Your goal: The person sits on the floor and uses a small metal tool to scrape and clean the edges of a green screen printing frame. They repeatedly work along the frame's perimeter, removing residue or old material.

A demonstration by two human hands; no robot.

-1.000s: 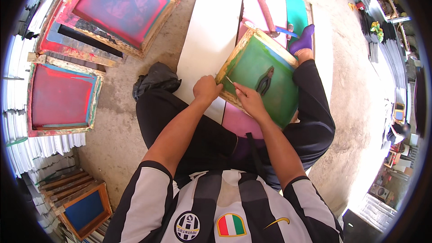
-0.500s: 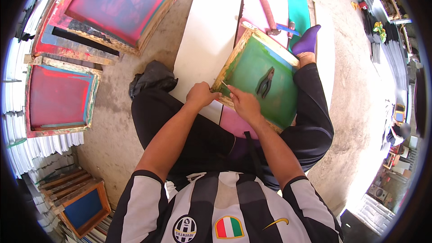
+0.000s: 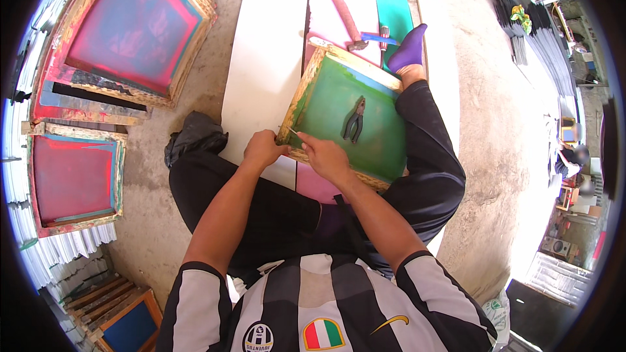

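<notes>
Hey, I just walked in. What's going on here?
A seated person in a striped shirt is working with both hands at the near-left corner of a wooden frame with a green panel. The left hand is at that corner, while the right hand holds a thin, pale piece over it, too small to identify. Dark-handled pliers lie on the panel, and a hammer lies beyond the frame's far edge.
</notes>
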